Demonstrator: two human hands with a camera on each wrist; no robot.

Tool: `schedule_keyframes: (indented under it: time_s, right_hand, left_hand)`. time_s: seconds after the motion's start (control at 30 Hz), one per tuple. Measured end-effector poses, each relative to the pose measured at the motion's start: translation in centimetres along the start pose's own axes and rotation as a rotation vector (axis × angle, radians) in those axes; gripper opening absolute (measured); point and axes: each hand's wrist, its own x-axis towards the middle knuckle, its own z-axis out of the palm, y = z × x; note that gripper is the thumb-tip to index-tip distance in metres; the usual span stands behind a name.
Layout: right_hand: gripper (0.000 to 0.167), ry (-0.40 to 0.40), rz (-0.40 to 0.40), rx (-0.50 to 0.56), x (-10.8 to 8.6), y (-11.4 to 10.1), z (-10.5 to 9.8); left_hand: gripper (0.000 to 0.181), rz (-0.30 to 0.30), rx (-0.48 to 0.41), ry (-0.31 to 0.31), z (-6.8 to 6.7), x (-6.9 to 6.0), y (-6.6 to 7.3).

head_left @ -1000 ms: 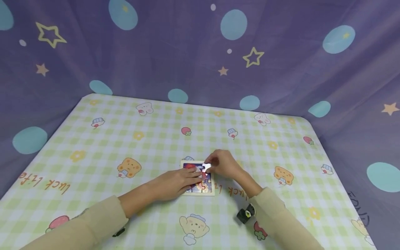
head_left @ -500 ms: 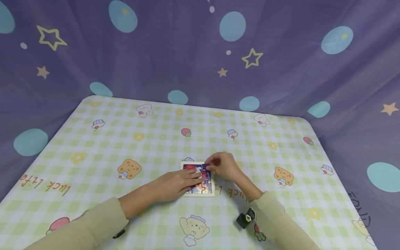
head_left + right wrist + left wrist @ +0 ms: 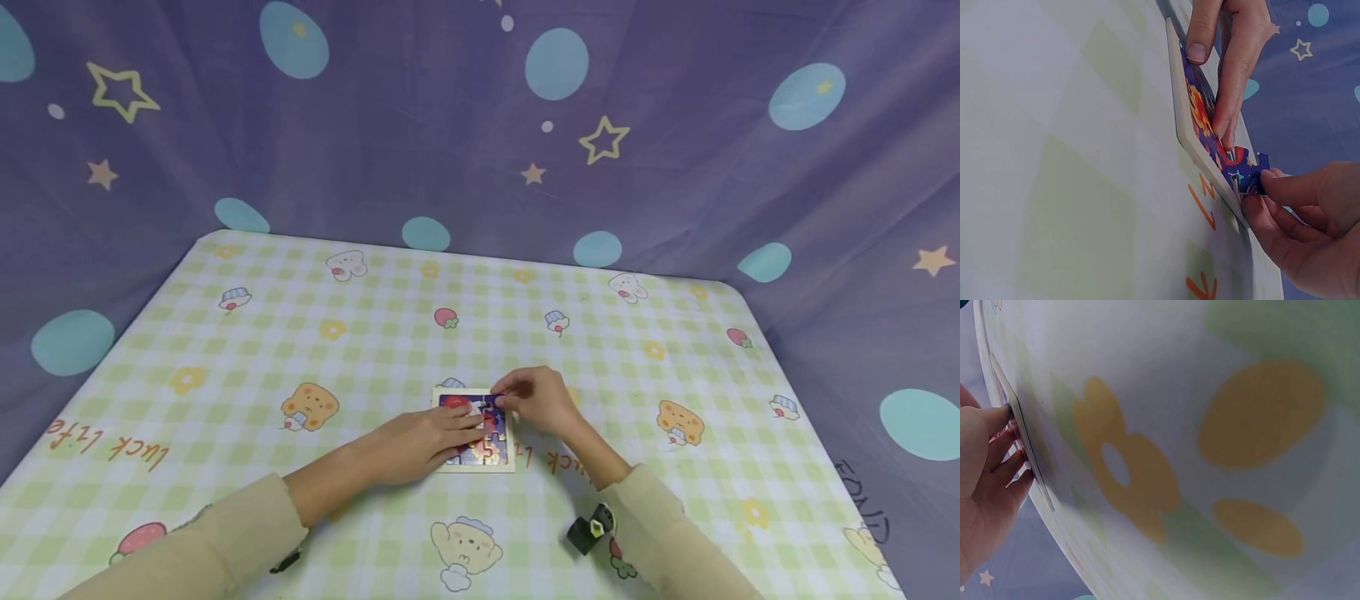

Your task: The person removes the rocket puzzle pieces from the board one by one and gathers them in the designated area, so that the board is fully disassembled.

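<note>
A small jigsaw puzzle in a pale-rimmed tray [image 3: 476, 468] lies on the table. My left hand [image 3: 416, 443] rests over its left part with fingers fairly straight, hiding some of the picture; the left wrist view shows these fingertips [image 3: 1027, 475] touching the puzzle. At the tray's far right corner, my right hand [image 3: 542, 402] pinches a dark blue puzzle piece [image 3: 1250, 175] between thumb and fingers. In the right wrist view that piece is tilted up at the tray's edge, next to other pieces with red and orange print.
A green-and-white checked tablecloth [image 3: 375, 333] with printed cartoon figures covers the table. Behind it hangs a purple curtain [image 3: 420, 125] with stars and blue ovals. A black device [image 3: 590, 530] sits by the right sleeve.
The puzzle piece at the right fingertips looked bright white one second ago and now looks dark blue. Both hands have stayed nearly in place.
</note>
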Motion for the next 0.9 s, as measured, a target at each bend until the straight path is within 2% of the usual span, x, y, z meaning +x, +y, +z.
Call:
schedule_keyframes:
  time_s: [0.27,0.57,0.9]
  right_hand:
    - [0.009,-0.009,0.047,0.083,-0.1,0.5,0.2]
    - [0.013,0.024,0.119,0.173,-0.4,1.1,0.1]
    - [0.021,0.011,0.209,0.331,-1.2,2.8,-1.6]
  left_hand:
    - [0.039,-0.016,-0.027,0.003,0.1,-0.1,0.0]
    - [0.040,-0.017,-0.022,-0.004,0.1,0.0,0.0]
    - [0.039,-0.018,-0.002,-0.008,0.0,0.0,0.1]
